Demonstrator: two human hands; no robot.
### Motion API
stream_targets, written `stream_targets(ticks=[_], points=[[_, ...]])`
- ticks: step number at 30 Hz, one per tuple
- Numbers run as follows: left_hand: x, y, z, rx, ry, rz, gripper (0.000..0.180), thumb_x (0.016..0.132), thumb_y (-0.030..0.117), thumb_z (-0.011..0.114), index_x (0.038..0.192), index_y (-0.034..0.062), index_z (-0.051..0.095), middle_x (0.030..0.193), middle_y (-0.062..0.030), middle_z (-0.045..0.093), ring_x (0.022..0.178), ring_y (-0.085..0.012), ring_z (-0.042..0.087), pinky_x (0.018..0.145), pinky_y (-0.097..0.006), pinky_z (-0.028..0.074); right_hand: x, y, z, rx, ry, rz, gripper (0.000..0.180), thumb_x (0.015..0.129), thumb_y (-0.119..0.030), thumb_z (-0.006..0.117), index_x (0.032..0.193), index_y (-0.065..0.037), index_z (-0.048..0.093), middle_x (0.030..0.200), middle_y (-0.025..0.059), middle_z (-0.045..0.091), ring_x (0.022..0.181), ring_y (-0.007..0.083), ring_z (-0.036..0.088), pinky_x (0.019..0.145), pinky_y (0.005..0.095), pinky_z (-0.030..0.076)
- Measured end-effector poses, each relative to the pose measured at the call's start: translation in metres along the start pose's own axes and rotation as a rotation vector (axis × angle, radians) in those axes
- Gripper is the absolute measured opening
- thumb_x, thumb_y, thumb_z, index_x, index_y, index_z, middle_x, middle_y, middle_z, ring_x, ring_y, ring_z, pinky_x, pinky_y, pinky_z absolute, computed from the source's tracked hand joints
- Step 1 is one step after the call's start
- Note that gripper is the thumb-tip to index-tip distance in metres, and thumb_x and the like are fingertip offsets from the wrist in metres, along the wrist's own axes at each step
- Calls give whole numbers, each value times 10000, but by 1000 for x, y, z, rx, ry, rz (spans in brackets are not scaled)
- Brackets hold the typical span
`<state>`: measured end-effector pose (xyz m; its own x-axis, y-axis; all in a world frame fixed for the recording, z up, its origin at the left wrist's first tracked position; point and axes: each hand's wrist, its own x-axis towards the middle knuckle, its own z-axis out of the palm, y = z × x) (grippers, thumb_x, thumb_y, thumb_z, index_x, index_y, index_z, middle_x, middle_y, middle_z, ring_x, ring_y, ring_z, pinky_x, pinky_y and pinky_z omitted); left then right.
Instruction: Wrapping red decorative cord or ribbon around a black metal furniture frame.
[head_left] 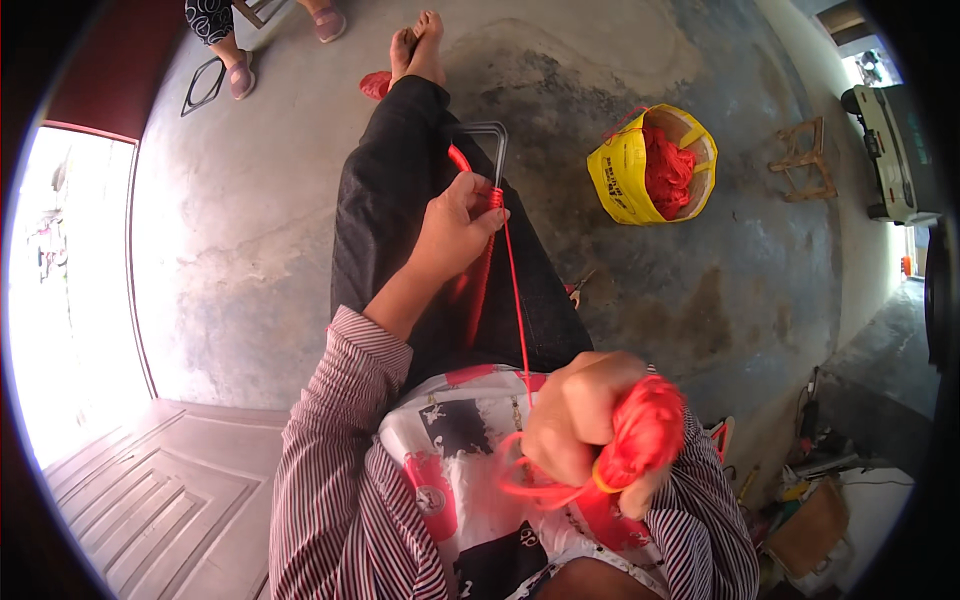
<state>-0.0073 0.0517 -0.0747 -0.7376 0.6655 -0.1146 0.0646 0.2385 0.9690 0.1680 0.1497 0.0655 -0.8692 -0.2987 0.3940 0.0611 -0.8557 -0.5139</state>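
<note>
My left hand (452,232) is stretched out over my dark trousers and pinches red cord wound on a grey metal frame (489,135) that rests on my legs. A taut strand of red cord (516,300) runs from there back to my right hand (580,425). That hand is near my chest, closed around a bundle of red cord (645,430) bound with a yellow band, and a loose loop hangs below it. A printed white, red and black sheet (460,470) lies in my lap.
A yellow bag (625,180) full of red cord stands on the concrete floor to the right. A small wooden stool (805,160) is beyond it. Another person's feet in slippers (240,75) show at the top left. A wooden door panel (170,490) lies at the lower left, and clutter sits at the lower right.
</note>
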Motion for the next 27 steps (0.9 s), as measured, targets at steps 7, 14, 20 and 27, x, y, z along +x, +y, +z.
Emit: stream_targets(ticks=[7, 14, 20, 27], points=[[7, 27, 0, 240, 178, 165, 230, 925, 101, 622, 1109, -27, 568, 843, -66, 652, 669, -77, 561, 633, -235, 489, 11, -38, -7, -144, -31, -265, 276, 796, -129, 774, 791, -11, 524, 604, 86, 574, 424, 199, 465, 394, 312, 358], [35, 37, -33, -255, 148, -192, 297, 1007, 276, 520, 1023, -1, 625, 698, -6, 579, 546, -32, 439, 466, -191, 334, 27, -48, -135, -2191, 441, 255, 194, 679, -94, 726, 870, -71, 697, 800, 67, 567, 757, 274, 614, 641, 390, 487], [50, 17, -23, 53, 204, -292, 293, 922, 220, 581, 855, -55, 659, 600, -104, 594, 571, -129, 580, 554, -297, 463, 47, 6, -197, -1968, 583, 196, 222, 705, -71, 708, 923, -45, 674, 895, 92, 592, 836, 306, 622, 705, 408, 505], [21, 73, -22, -518, 111, -224, 137, 885, 128, 525, 786, 62, 593, 600, 25, 484, 427, -44, 338, 388, -215, 227, 46, 2, -161, -1846, 485, -278, 337, 737, -110, 779, 1021, -11, 627, 948, 115, 640, 885, 259, 658, 780, 348, 520]])
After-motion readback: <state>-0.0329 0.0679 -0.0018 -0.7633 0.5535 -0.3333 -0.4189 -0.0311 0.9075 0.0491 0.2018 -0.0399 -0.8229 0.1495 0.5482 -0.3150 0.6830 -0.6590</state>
